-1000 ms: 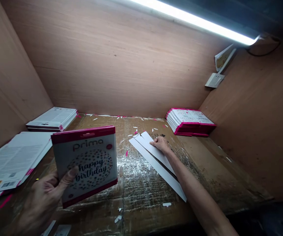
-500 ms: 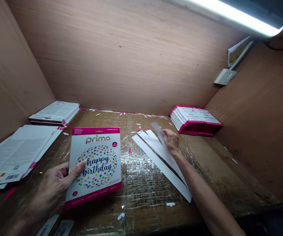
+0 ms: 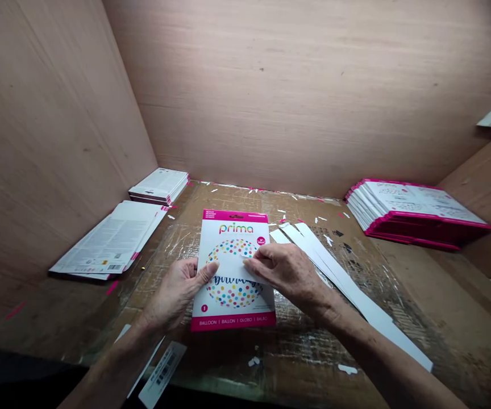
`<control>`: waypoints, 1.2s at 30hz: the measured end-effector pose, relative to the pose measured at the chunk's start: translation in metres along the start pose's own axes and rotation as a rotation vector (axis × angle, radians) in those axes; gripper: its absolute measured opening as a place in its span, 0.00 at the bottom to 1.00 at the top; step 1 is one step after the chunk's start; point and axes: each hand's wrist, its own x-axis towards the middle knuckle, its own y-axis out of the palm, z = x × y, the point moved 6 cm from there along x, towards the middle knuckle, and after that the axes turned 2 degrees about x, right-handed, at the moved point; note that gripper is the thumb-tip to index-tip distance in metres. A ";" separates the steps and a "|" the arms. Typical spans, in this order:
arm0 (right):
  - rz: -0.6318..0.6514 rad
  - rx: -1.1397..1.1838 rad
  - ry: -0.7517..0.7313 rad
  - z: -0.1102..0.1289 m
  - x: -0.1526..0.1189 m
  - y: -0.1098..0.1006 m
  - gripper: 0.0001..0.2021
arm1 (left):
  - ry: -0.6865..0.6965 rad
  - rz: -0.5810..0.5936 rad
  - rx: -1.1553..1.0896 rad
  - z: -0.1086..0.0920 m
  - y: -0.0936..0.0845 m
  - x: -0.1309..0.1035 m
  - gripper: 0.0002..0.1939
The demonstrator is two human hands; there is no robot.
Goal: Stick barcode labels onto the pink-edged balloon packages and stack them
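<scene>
My left hand [image 3: 177,292] grips a flat cardboard balloon packet [image 3: 233,298] by its left edge, thumb on the front. The packet is white with pink bands, coloured dots and the word "prima", and tilts up toward me. In front of it, my right hand [image 3: 290,278] pinches a white paper strip [image 3: 229,266]. That strip lies across the printed lettering and hides its upper word. Whether it touches the packet I cannot tell. Several more white paper strips [image 3: 335,264] lie fanned out on the cardboard surface beyond my right forearm.
Stacked printed cards stand at the left, a nearer pile [image 3: 109,241] and a farther pile [image 3: 160,184]. A pink-edged stack [image 3: 424,207] sits back right. Barcode labels [image 3: 162,375] lie at the front edge. Paper scraps dot the cardboard [image 3: 399,267]; wooden walls [image 3: 271,102] enclose it.
My right hand has lifted a paper strip from the fanned ones and brought it left, over the packet's front. My left hand keeps the packet. The view has turned left.
</scene>
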 end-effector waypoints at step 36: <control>-0.520 0.942 0.347 -0.046 -0.049 0.018 0.12 | 0.231 -0.133 0.261 0.007 -0.011 0.011 0.24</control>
